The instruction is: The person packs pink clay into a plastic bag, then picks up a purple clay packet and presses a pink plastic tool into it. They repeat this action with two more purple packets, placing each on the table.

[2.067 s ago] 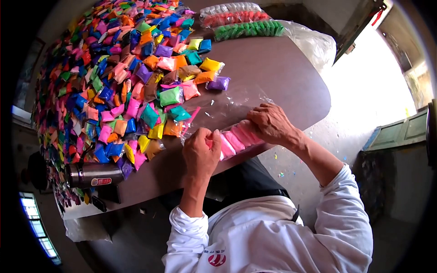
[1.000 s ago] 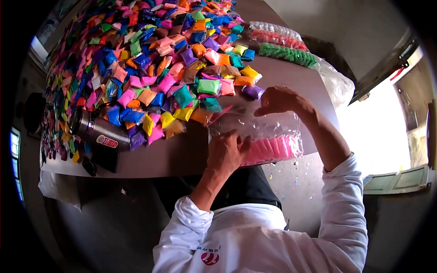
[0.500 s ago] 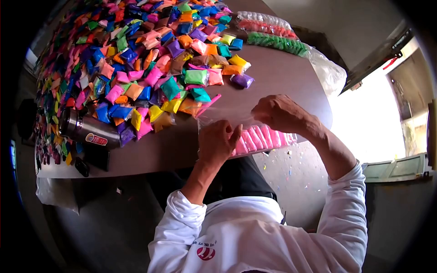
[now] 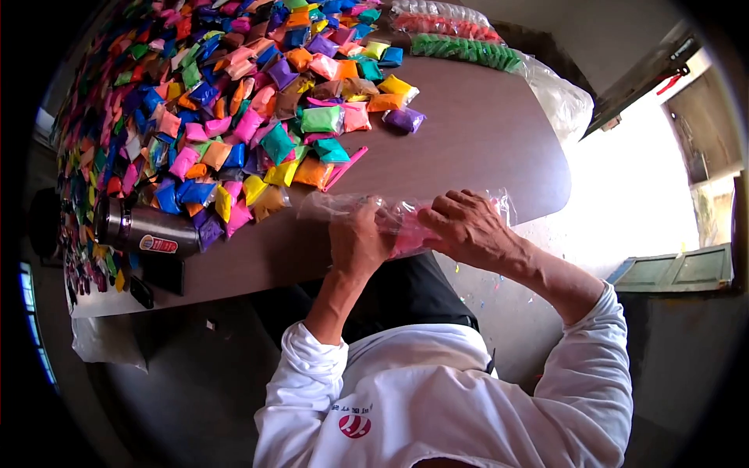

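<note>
A clear plastic bag (image 4: pixel 402 212) holding a row of pink packets is lifted off the near edge of the brown table (image 4: pixel 476 148). My left hand (image 4: pixel 355 238) grips its left part, fingers closed around the plastic. My right hand (image 4: pixel 460 226) clutches its right part, knuckles up. The pink packets are mostly hidden between my two hands.
A big heap of small coloured packets (image 4: pixel 218 101) covers the table's left and far side. A steel flask (image 4: pixel 144 230) lies at the near left beside a dark phone (image 4: pixel 162 273). Bagged rows of green packets (image 4: pixel 464 48) and red packets (image 4: pixel 445 23) lie at the far edge.
The bag lay flat on the table edge with the pink row spread out. Both hands have gathered it up and drawn together, bunching the plastic around the packets.
</note>
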Demonstrator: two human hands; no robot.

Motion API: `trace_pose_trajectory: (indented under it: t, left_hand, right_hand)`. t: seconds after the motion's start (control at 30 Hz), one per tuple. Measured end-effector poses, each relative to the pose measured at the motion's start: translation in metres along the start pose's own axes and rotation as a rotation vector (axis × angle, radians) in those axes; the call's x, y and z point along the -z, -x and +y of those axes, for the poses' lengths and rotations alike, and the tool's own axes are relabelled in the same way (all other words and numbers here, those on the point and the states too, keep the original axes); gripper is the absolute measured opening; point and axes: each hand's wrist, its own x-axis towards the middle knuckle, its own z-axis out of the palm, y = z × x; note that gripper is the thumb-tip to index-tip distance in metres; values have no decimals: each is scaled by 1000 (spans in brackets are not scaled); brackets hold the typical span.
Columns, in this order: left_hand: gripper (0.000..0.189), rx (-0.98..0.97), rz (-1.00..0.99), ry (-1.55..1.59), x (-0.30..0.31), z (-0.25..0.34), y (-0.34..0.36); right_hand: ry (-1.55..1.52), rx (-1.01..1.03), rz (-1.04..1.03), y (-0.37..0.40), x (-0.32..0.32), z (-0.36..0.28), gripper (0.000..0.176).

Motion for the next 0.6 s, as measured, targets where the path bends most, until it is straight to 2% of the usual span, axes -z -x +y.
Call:
trace_pose_trajectory:
  t: [0.07, 0.13, 0.17, 0.23, 0.27, 0.33, 0.4, 0.5, 0.57, 0.6]
  left_hand:
    - [27, 24, 5, -1, 3, 0, 2]
    - [24, 46, 9, 252, 8, -2, 5]
    - [24, 44, -2, 247, 14, -2, 6]
    - [20, -86, 104, 266, 27, -4, 6]
    - [20, -88, 95, 264, 29, -9, 10]
    - [19, 24, 88, 549, 34, -16, 15]
    - [19, 50, 44, 583, 43, -17, 19]
    - [24, 65, 19, 554, 54, -12, 20]
    - [43, 72, 15, 559, 61, -12, 22]
    - [43, 72, 13, 557, 62, -17, 24]
  right_hand:
    - [-50, 8, 62, 2, -2, 5, 36]
    - [-65, 0, 93, 2, -8, 10, 37]
    - [-75, -7, 120, 3, -10, 11, 39]
    - [-66, 17, 125, -1, -6, 12, 43]
    - [-55, 49, 122, -2, -4, 12, 47]
    - [-49, 76, 116, -2, -5, 14, 49]
    - [58, 117, 47, -4, -5, 13, 43]
    - [101, 143, 32, -11, -3, 12, 39]
    - [104, 132, 31, -12, -7, 12, 39]
    - [110, 126, 27, -13, -8, 13, 38]
